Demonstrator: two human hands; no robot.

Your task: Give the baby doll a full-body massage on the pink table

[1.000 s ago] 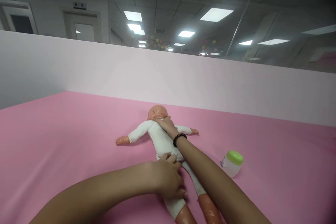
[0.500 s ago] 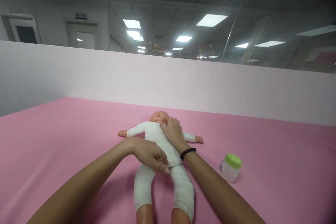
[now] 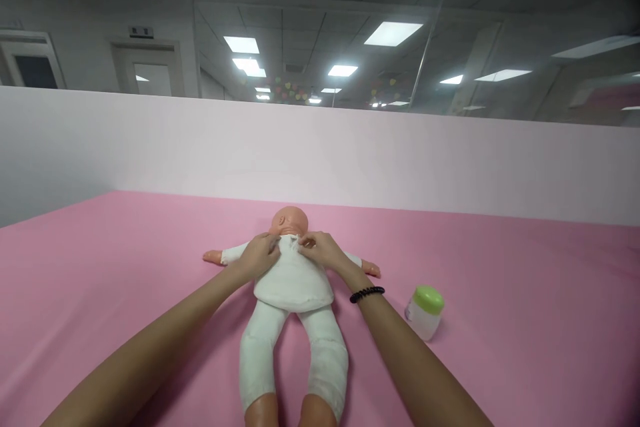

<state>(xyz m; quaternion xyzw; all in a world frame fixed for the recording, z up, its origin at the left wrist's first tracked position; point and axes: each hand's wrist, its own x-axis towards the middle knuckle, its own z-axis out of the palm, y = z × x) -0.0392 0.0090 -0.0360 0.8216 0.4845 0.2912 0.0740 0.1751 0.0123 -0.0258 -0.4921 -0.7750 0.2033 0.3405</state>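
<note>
White cloth covers the doll (image 3: 294, 283), which lies on the pink surface (image 3: 150, 273), legs toward the wearer, apparently face down. The step in hand looks like working the fabric at its upper back with 2 hands. The left hand (image 3: 260, 255) has its fingers curled in at 1 shoulder; the right hand (image 3: 326, 251) bends its fingers beside the gathered neckline. I can't tell if either pinches cloth. Any next move there calls for light, even fingertip control. A green-lidded jar (image 3: 425, 313) sits beyond the right forearm.
</note>
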